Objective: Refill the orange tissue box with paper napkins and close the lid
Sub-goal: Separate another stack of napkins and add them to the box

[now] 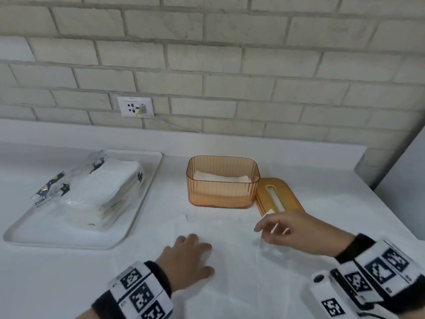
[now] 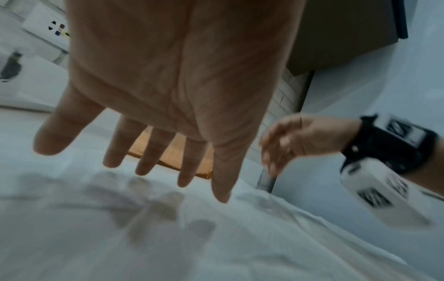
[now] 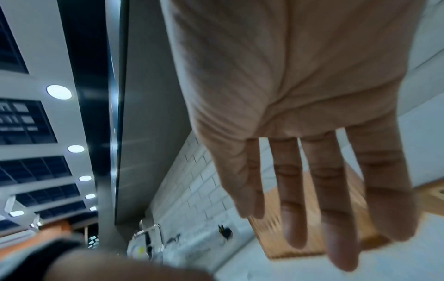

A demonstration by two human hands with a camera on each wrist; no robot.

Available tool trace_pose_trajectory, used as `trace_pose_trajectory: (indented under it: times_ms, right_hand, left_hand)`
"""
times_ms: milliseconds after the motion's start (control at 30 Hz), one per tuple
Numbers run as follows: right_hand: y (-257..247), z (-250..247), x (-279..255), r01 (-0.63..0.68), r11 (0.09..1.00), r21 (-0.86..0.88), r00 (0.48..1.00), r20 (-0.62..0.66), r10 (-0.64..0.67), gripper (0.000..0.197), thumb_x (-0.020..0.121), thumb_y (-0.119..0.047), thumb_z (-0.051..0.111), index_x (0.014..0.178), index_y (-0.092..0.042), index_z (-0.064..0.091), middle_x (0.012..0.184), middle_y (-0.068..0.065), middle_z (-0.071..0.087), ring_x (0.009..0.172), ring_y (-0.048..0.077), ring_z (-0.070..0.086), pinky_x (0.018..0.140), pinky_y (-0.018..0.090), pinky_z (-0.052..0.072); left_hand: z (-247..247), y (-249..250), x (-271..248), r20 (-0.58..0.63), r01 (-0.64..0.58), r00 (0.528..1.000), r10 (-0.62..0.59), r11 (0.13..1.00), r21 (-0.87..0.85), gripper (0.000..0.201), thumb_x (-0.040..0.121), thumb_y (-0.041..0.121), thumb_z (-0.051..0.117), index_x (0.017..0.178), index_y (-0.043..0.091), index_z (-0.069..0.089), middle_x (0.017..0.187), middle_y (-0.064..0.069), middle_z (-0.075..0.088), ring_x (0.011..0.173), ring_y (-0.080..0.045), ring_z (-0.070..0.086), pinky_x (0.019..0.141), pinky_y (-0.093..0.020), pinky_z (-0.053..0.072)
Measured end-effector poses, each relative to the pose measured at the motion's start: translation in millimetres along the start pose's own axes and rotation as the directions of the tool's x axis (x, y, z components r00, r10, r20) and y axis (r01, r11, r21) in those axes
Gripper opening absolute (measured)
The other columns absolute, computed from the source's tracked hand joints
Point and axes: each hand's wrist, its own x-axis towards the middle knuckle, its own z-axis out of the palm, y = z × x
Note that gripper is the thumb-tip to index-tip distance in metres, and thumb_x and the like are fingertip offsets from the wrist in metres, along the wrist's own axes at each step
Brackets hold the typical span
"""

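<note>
The orange tissue box [image 1: 222, 192] stands open on the white counter, with a low stack of white napkins [image 1: 220, 177] inside. Its orange slotted lid [image 1: 279, 196] lies flat just right of it. One white napkin [image 1: 227, 240] is spread on the counter in front of the box. My left hand [image 1: 190, 249] is flat over the napkin's left part; in the left wrist view its fingers [image 2: 149, 152] are straight and cast shadows on the napkin [image 2: 168, 237]. My right hand [image 1: 282, 229] hovers over the napkin's right edge, near the lid, fingers [image 3: 334, 209] straight and holding nothing.
A white tray [image 1: 142, 203] at the left holds an opened plastic pack of napkins [image 1: 96, 192]. A brick wall with a socket plate [image 1: 135, 107] runs behind the counter. A grey panel [image 1: 404, 187] rises at the right edge.
</note>
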Motion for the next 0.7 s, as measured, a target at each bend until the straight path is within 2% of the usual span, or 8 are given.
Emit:
trace_pose_trajectory:
  times_ms: [133,200,333,400,467,533,600,700]
  right_hand:
    - [15.1,40.3,-23.9,-0.075,0.972,-0.224,0.987,0.125,0.104,0.026,0.089,-0.03,0.058,0.115,-0.034,0.059,0.108,-0.012,0.055,0.094,0.005,0.054,0.081,0.014,0.042]
    - [12.3,52.6,-28.8,-0.068,0.955,-0.29,0.982,0.151,0.115,0.031,0.09,-0.03,0.055,0.121,-0.029,0.057,0.111,-0.009,0.05,0.102,0.008,0.049,0.089,0.02,0.041]
    - [8.2,63.4,-32.0,-0.058,0.908,-0.414,0.986,0.121,0.118,0.034,0.091,-0.023,0.05,0.125,-0.023,0.056,0.123,0.002,0.048,0.116,0.021,0.047,0.092,0.032,0.04]
    - [8.8,67.6,-33.8,-0.066,0.895,-0.441,0.987,0.102,0.123,0.035,0.091,-0.019,0.049,0.125,-0.021,0.056,0.124,0.004,0.047,0.115,0.024,0.047,0.086,0.032,0.04]
    - [10.0,70.9,-35.7,-0.067,0.895,-0.441,0.99,0.084,0.116,0.034,0.091,-0.016,0.048,0.123,-0.018,0.057,0.123,0.005,0.048,0.113,0.025,0.048,0.082,0.033,0.039]
    - [10.7,71.6,-37.7,-0.077,0.905,-0.419,0.991,0.071,0.118,0.034,0.09,-0.015,0.048,0.123,-0.018,0.057,0.122,0.004,0.049,0.112,0.025,0.049,0.083,0.034,0.041]
    - [11.2,70.2,-39.8,-0.089,0.918,-0.386,0.99,0.068,0.124,0.035,0.091,-0.019,0.049,0.125,-0.021,0.055,0.124,0.001,0.05,0.115,0.022,0.048,0.089,0.032,0.041]
    - [11.1,64.3,-41.0,-0.124,0.948,-0.293,0.988,0.058,0.147,0.034,0.092,-0.026,0.051,0.126,-0.022,0.055,0.125,-0.003,0.053,0.115,0.015,0.048,0.093,0.024,0.04]
  left_hand:
    - [-13.1,34.2,27.4,-0.137,0.095,0.986,-0.094,0.995,0.001,0.049,0.095,0.045,0.045,0.131,0.011,0.049,0.132,-0.006,0.046,0.121,-0.024,0.046,0.095,-0.036,0.044]
    - [-14.6,51.1,42.8,-0.127,0.166,0.978,-0.168,0.986,-0.029,0.047,0.095,0.043,0.048,0.123,0.006,0.051,0.127,-0.01,0.05,0.116,-0.026,0.051,0.09,-0.035,0.045]
    - [-10.1,67.6,62.0,-0.055,0.266,0.962,-0.269,0.962,-0.056,0.058,0.091,0.04,0.057,0.132,0.002,0.04,0.132,-0.011,0.047,0.119,-0.026,0.053,0.092,-0.031,0.044]
    - [-8.1,68.2,69.6,-0.063,0.239,0.966,-0.249,0.962,-0.134,0.053,0.091,0.03,0.06,0.13,0.0,0.042,0.13,-0.011,0.053,0.118,-0.025,0.055,0.088,-0.026,0.044]
    - [-8.1,67.4,72.8,-0.107,0.184,0.97,-0.216,0.951,-0.246,0.034,0.093,0.02,0.058,0.12,0.001,0.049,0.124,-0.011,0.057,0.116,-0.024,0.056,0.08,-0.023,0.041]
    - [-10.5,64.4,72.6,-0.155,0.121,0.971,-0.184,0.929,-0.349,0.017,0.094,0.015,0.054,0.106,0.004,0.053,0.113,-0.012,0.059,0.114,-0.027,0.057,0.079,-0.024,0.04]
    - [-13.9,58.9,67.4,-0.192,0.046,0.969,-0.153,0.882,-0.469,0.02,0.093,0.014,0.054,0.108,0.001,0.06,0.107,-0.011,0.061,0.111,-0.029,0.059,0.08,-0.026,0.042]
    - [-26.5,43.0,45.7,-0.292,-0.071,0.941,-0.173,0.74,-0.669,0.028,0.092,0.014,0.058,0.117,0.002,0.061,0.115,-0.014,0.065,0.105,-0.03,0.062,0.087,-0.034,0.048]
